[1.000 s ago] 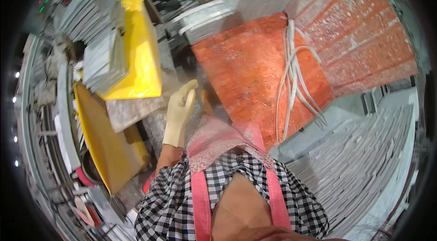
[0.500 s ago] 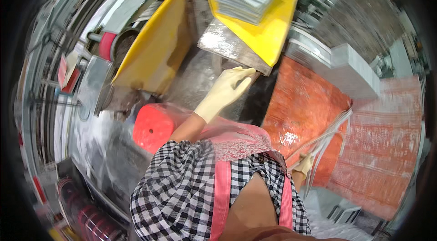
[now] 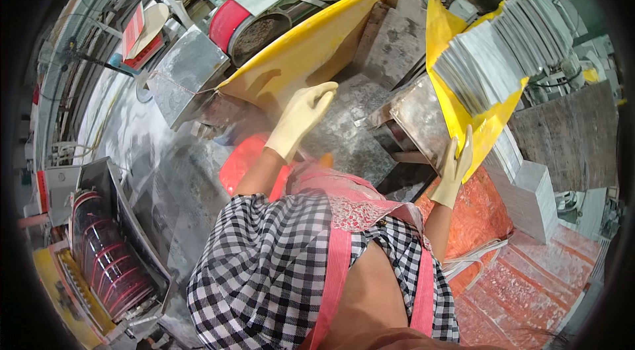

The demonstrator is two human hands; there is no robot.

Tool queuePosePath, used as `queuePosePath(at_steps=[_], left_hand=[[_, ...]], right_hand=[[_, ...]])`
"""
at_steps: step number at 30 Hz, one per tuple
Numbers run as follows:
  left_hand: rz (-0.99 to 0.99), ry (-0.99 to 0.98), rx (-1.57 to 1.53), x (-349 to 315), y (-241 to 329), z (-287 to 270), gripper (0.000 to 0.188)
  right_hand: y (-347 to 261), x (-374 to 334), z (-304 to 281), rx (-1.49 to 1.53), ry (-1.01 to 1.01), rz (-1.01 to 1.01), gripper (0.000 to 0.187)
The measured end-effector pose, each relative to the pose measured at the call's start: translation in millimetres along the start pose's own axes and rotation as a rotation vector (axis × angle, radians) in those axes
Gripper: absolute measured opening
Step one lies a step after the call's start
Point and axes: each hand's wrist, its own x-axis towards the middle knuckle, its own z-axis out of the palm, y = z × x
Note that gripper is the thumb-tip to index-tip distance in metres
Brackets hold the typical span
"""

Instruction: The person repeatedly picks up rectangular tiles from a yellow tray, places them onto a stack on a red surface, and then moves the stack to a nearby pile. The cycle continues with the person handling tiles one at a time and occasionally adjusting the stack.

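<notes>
At the lower left of the frame, a dark, glossy roller with red bands (image 3: 112,257) lies in a grey housing. Toward the upper left, a red-banded round container (image 3: 228,26) is near a slanting yellow panel (image 3: 317,46). The gloved left hand (image 3: 304,118), left of centre, overlaps this panel's lower edge in view; whether they touch I cannot tell. Its fingers are loosely curled, with nothing visible in them. A red seat-like block (image 3: 245,165) shows below it, beside the forearm.

Right of centre, the gloved right hand (image 3: 454,168) has its fingers extended and slightly parted, at the lower edge of a yellow sheet (image 3: 491,124) on a grey tabletop (image 3: 423,115); I cannot tell whether it grips. Above that hand, at the upper right, a stack of pale slabs (image 3: 476,62) lies on the sheet. An orange surface (image 3: 489,211) is farther right, below the slabs.
</notes>
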Motion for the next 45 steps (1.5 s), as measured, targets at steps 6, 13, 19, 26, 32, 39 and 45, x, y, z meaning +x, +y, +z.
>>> queuePosePath(at_steps=[6, 13, 19, 26, 32, 39, 45], left_hand=[[0.046, 0.034, -0.066, 19, 9, -8, 0.035], [-0.117, 0.065, -0.273, 39, -18, -13, 0.034], [-0.138, 0.299, -0.356, 83, -82, -55, 0.032], [-0.170, 0.423, -0.308, 199, -150, -169, 0.028], [-0.089, 0.364, 0.669, 312, -198, -306, 0.058], [-0.336, -0.285, 0.611, 397, -254, -374, 0.102], [-0.476, -0.293, 0.571, 377, -183, -378, 0.081]], right_hand=[[-31, 5, 9, -0.016, -0.062, 0.004, 0.037], [-64, 17, -10, 0.299, -0.041, 0.145, 0.033], [-92, 30, -14, 0.514, 0.121, 0.214, 0.040], [-159, 34, 16, 0.319, 0.183, 0.243, 0.041], [-209, 65, 101, 0.438, 0.123, 0.439, 0.040], [-244, 85, 138, 0.372, -0.031, 0.537, 0.044], [-239, 105, 149, 0.358, -0.069, 0.626, 0.045]])
